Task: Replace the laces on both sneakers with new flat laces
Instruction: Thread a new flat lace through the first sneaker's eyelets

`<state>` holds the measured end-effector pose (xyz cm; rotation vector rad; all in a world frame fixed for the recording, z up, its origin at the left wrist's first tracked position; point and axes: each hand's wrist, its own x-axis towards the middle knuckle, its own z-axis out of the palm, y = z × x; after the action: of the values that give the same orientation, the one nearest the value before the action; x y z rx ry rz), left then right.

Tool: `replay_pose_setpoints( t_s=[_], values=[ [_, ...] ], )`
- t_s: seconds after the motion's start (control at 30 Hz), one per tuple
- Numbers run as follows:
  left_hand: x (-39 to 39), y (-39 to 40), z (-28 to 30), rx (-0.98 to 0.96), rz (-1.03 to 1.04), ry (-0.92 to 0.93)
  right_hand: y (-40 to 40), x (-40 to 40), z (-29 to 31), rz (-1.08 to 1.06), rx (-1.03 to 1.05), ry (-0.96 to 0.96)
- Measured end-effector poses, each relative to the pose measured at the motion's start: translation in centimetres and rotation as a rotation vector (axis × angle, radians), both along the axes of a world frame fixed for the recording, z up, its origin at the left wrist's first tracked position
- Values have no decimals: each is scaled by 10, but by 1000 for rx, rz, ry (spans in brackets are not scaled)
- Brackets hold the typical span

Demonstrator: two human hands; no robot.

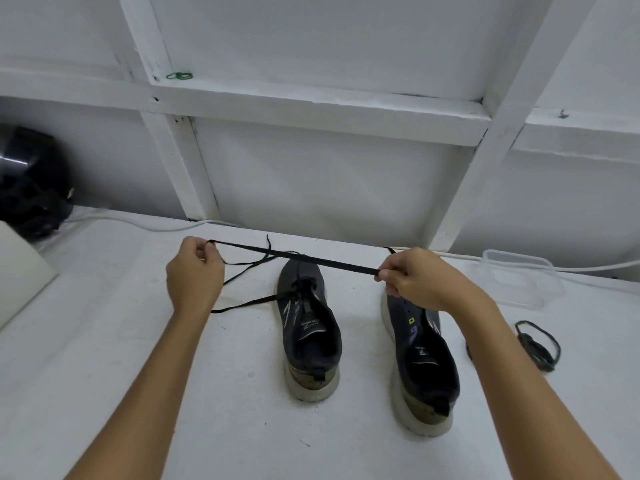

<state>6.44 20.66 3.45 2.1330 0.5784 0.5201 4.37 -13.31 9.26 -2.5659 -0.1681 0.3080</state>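
Two dark grey sneakers with pale soles stand side by side on the white surface, toes pointing away from me. The left sneaker (310, 334) has a black lace threaded through its lowest eyelets, with loose ends trailing left. The right sneaker (420, 362) shows bare eyelets; its toe is hidden behind my right hand. A flat black lace (294, 258) is stretched taut above the shoes between my hands. My left hand (194, 275) pinches one end and my right hand (412, 278) pinches the other.
A bundle of dark round laces (536, 344) lies right of the right sneaker. A clear plastic container (519, 278) sits at the back right. A black helmet (31, 192) and a pale board (20, 271) are at the far left. White cable (138, 221) runs along the wall.
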Motion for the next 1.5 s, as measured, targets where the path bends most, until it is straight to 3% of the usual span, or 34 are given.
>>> replay_pose_setpoints(
  t_s=[0.07,0.17,0.27,0.33,0.47,0.57,0.77,0.87,1.0,1.1,1.5],
  values=[
    [-4,-4,-4,140,-54,104,5,1,0,-9,-3,-37],
    [-19,-32,-2,309,-387,-87,17,3,1,14,-10,-77],
    [-28,-74,2,336,-789,-190,34,3,2,72,-2,-88],
    [-29,-96,3,326,-898,-143,44,3,3,107,4,-96],
    [-21,-102,6,298,-827,-112,50,2,2,80,-61,-101],
    [-17,-89,8,432,-693,-126,50,1,-1,41,-118,-68],
    [-17,-81,-3,367,-554,-17,64,2,-26,-115,64,-53],
    [-21,-82,-14,250,-516,73,70,4,-47,-341,276,-64],
    [-25,-86,-25,199,-577,240,82,3,-71,-623,797,168],
    [-25,-86,-29,174,-578,297,89,-4,-84,-604,942,249],
    [-23,-91,-35,43,-573,308,99,-9,-97,-585,978,140]
  ],
)
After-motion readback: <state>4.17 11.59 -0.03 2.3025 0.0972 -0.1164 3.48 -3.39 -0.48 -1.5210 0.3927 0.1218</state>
